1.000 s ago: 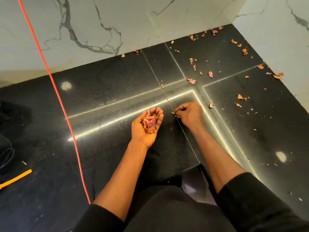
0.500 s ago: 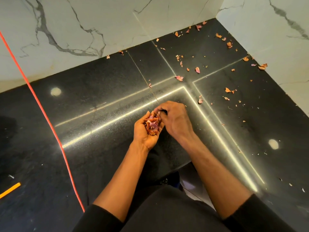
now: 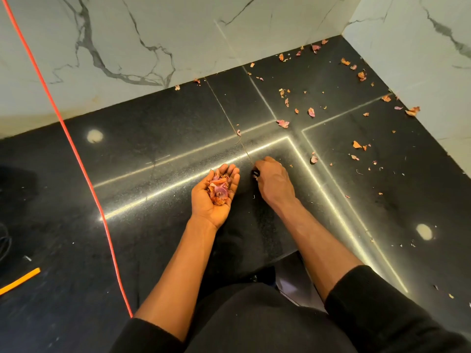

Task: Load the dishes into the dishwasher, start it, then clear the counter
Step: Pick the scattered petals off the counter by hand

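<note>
My left hand [image 3: 204, 203] lies palm up just above the black stone counter [image 3: 158, 128], and a small heap of pink and orange onion peels [image 3: 218, 189] rests in its cupped palm. Just to its right, my right hand [image 3: 274, 182] is knuckles up on the counter, its fingertips curled down and pinching a small peel scrap [image 3: 255, 176]. Several more loose peels [image 3: 283, 123] are scattered over the counter toward the far right corner. No dishes or dishwasher are in view.
White marble walls [image 3: 153, 34] close the counter at the back and on the right [image 3: 420, 52]. An orange cable [image 3: 76, 149] runs diagonally across the left side. An orange strip [image 3: 19, 280] lies at the left edge. A dark cable loop [image 3: 3, 245] shows far left.
My right hand dropped a scrap into my left palm half a second ago, then moved back down to the counter beside it. My left hand has kept its heap of peels.
</note>
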